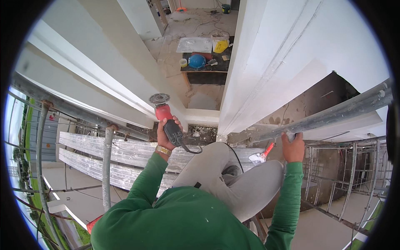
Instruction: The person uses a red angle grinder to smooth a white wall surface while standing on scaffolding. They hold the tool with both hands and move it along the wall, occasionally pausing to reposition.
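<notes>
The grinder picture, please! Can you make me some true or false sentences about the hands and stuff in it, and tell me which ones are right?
1. The left hand holds the red and black grinder. True.
2. The gold-coloured watch is on the right wrist. False: it is on the left wrist.
3. The right hand is at a grey metal pipe. True.
4. Both sleeves are yellow. False: they are green.
5. The round blue thing lies on the floor. False: it is on the dark table.
6. The round disc is at the grinder's end farther from the person's body. True.
</notes>
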`<state>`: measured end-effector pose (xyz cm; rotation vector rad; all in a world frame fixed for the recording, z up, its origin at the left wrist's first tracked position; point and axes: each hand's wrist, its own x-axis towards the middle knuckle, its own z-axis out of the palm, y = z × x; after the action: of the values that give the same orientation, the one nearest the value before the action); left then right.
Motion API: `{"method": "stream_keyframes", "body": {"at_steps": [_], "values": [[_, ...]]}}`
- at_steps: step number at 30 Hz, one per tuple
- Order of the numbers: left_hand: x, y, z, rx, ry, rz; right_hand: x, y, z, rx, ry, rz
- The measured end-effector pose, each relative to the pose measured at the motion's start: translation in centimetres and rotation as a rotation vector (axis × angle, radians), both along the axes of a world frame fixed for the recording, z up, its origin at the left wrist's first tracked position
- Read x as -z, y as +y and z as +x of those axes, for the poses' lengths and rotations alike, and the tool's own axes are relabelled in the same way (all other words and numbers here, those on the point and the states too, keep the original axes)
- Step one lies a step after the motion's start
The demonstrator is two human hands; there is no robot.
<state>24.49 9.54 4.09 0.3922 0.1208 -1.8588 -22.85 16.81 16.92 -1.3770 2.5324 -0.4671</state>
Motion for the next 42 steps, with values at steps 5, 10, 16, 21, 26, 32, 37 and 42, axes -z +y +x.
{"method": "stream_keyframes", "body": {"at_steps": [5, 10, 16, 21, 26, 32, 37, 42], "values": [[1.4, 3.1, -1.9, 0.094, 0.174, 0.053, 0.8, -0.2, -0.8, 0.036, 0.055, -0.003], [2.9, 7.2, -2.2, 0.117, 0.155, 0.062, 1.7, -1.7, 0.1, 0.019, 0.135, 0.07], [3.6, 9.3, -3.0, 0.152, 0.197, 0.038, 4.9, -0.7, -6.4, -0.024, 0.041, 0.034], [3.2, 10.8, -2.3, 0.092, 0.228, -0.06, 3.3, -0.6, -4.1, -0.142, -0.119, -0.188], [1.9, 12.4, -1.3, 0.05, 0.264, -0.046, 4.3, -1.3, -6.8, -0.226, 0.004, -0.167], [1.7, 12.6, 0.3, -0.031, 0.284, -0.045, 3.6, -1.7, -4.8, -0.179, 0.084, -0.117], [2.6, 12.3, 1.0, -0.026, 0.318, -0.04, 2.8, -1.4, -2.3, -0.174, 0.024, -0.053], [2.3, 12.1, 0.6, -0.012, 0.384, -0.042, 2.7, -1.0, -3.7, -0.175, 0.021, -0.05]]}}
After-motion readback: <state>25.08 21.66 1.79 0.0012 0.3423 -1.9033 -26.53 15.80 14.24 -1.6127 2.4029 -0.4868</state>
